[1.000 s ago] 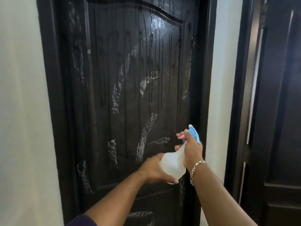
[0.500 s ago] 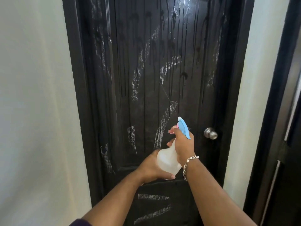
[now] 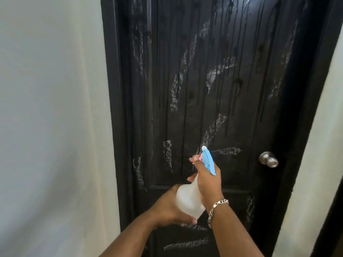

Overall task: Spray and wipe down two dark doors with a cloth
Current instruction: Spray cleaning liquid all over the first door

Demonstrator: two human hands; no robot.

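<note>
A dark panelled door [image 3: 213,86] fills the middle of the view, streaked with wet drips and white chalky marks. In front of its lower half I hold a translucent white spray bottle [image 3: 187,199] with a blue head and pink trigger. My right hand [image 3: 207,182] grips the bottle's neck with fingers on the trigger, nozzle aimed at the door. My left hand [image 3: 170,208] cups the bottle's base from below and the left. No cloth is in view.
A round metal knob [image 3: 269,160] sits at the door's right side. Pale walls flank the door, a wide one on the left [image 3: 52,127] and a narrow strip on the right [image 3: 311,182]. A second dark door's edge [image 3: 330,229] shows at bottom right.
The view has shifted left and down: the door moved right in frame, the knob came into sight, and the second door slid almost out of view. Both hands stay on the bottle.
</note>
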